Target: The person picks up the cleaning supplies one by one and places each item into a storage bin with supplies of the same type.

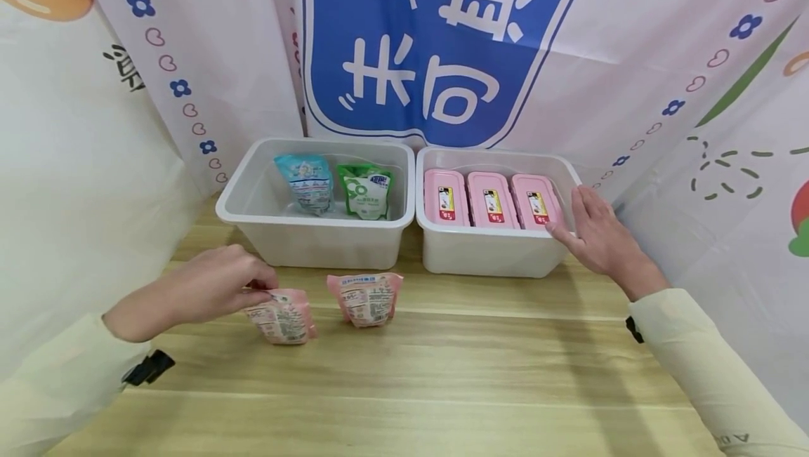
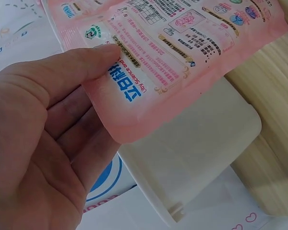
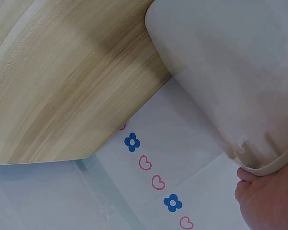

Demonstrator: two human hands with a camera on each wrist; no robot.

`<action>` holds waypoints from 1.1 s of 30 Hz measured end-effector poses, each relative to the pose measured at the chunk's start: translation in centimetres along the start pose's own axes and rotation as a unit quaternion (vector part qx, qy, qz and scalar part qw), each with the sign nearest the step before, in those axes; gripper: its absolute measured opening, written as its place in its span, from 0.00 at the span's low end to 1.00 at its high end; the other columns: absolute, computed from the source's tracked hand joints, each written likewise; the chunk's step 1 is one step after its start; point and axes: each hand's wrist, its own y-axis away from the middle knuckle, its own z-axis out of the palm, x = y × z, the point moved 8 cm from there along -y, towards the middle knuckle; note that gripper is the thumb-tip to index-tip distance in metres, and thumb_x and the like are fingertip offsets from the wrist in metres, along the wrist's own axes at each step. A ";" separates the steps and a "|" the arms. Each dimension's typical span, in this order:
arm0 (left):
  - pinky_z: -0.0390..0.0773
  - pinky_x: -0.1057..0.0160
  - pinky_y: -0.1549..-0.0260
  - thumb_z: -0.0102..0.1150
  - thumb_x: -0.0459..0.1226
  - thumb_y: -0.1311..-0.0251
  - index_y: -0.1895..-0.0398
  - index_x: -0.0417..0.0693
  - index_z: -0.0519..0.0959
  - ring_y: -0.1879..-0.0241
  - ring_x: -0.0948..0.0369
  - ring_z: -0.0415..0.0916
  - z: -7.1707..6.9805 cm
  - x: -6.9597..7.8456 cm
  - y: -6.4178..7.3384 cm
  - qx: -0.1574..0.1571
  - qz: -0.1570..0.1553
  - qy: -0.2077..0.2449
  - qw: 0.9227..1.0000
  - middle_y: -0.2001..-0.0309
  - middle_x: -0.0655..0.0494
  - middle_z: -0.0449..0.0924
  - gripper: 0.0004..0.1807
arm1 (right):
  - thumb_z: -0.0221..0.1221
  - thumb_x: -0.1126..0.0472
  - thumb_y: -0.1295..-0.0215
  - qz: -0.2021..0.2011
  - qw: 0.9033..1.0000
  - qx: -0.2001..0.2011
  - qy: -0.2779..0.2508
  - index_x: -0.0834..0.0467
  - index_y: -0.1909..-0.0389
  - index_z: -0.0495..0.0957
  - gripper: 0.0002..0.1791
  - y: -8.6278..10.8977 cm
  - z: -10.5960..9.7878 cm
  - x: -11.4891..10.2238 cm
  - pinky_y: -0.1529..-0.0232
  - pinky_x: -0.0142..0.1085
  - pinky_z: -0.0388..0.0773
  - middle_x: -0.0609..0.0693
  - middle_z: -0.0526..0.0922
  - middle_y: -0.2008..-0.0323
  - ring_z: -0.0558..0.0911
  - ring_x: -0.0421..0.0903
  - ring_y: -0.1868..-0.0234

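My left hand point(image 1: 211, 281) pinches a pink printed pouch point(image 1: 284, 320) by its top corner, thumb over the printed face. In the left wrist view, the thumb point(image 2: 93, 61) lies on the pouch's edge point(image 2: 149, 112) and the other fingers are behind it. To its right, a second pink pouch point(image 1: 369, 302) stands on the table. My right hand point(image 1: 597, 234) rests on the right rim of the white bin point(image 1: 489, 253), fingers extended along it. Three pink lidded boxes point(image 1: 489, 199) sit side by side in that bin. The right wrist view catches only part of this hand point(image 3: 269, 199) at the rim.
Beside it on the left, another white bin point(image 1: 329, 243) contains a blue pouch point(image 1: 307, 183) and a green-and-white pouch point(image 1: 366, 192). Both bins stand at the back of the wooden table point(image 1: 404, 387). Printed curtains point(image 1: 240, 29) hang behind and at both sides.
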 end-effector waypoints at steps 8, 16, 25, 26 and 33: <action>0.73 0.73 0.77 0.76 0.34 0.41 0.74 0.59 0.88 0.77 0.78 0.67 -0.5 0.0 -0.2 0.000 0.007 0.003 1.000 0.76 0.74 0.82 0.09 | 0.38 0.31 0.19 0.002 1.000 -0.004 -0.001 0.70 0.17 0.30 0.54 0.0 0.1 -0.1 0.17 0.68 0.40 0.70 0.31 0.16 0.37 0.70 0.15; 0.71 0.73 0.78 0.76 0.34 0.41 0.75 0.58 0.87 0.78 0.77 0.66 -1.4 0.1 -0.8 0.002 0.004 0.001 1.000 0.78 0.74 0.78 0.10 | 0.37 0.31 0.19 0.005 1.000 -0.006 -0.004 0.70 0.17 0.31 0.55 0.1 0.0 -0.1 0.17 0.67 0.39 0.70 0.31 0.15 0.36 0.69 0.14; 0.74 0.73 0.77 0.77 0.34 0.42 0.73 0.55 0.89 0.77 0.75 0.69 -3.0 0.5 -1.3 0.004 -0.002 -0.003 1.000 0.76 0.72 0.81 0.07 | 0.37 0.31 0.19 0.003 1.000 -0.002 0.001 0.71 0.17 0.31 0.54 0.1 -0.1 -0.1 0.17 0.66 0.39 0.71 0.31 0.16 0.38 0.70 0.15; 0.75 0.73 0.76 0.77 0.34 0.42 0.72 0.55 0.89 0.76 0.75 0.70 -3.2 0.5 -1.4 0.004 -0.005 -0.003 1.000 0.75 0.71 0.83 0.06 | 0.37 0.32 0.19 0.003 1.000 -0.002 0.002 0.71 0.17 0.31 0.54 0.1 -0.1 -0.1 0.17 0.66 0.39 0.71 0.32 0.16 0.38 0.70 0.15; 0.79 0.72 0.74 0.77 0.35 0.42 0.69 0.56 0.91 0.75 0.76 0.73 -4.4 0.7 -1.6 0.005 0.002 -0.011 1.000 0.72 0.70 0.87 0.05 | 0.37 0.31 0.19 0.003 1.000 -0.004 0.005 0.70 0.17 0.31 0.54 0.0 -0.1 0.0 0.17 0.66 0.39 0.71 0.32 0.16 0.38 0.70 0.15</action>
